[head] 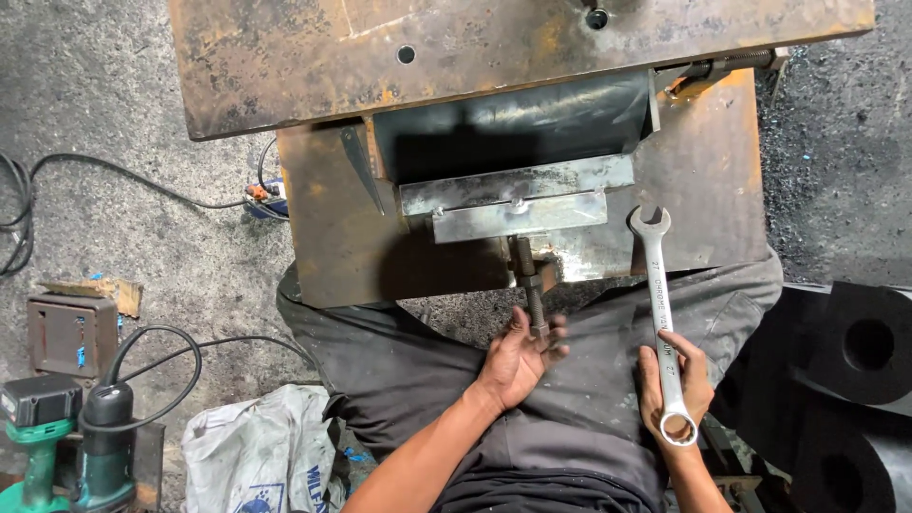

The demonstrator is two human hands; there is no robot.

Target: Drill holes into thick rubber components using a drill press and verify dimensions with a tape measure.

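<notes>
The left hand has its fingers curled around the lower end of a threaded bolt, which runs up from it into a grey steel bracket on a rusty plate. To its right, the right hand is clamped on the ring end of a combination wrench, open jaw pointing away over the plate. Far left of both hands, on the floor, lie a white bag and green power tools.
</notes>
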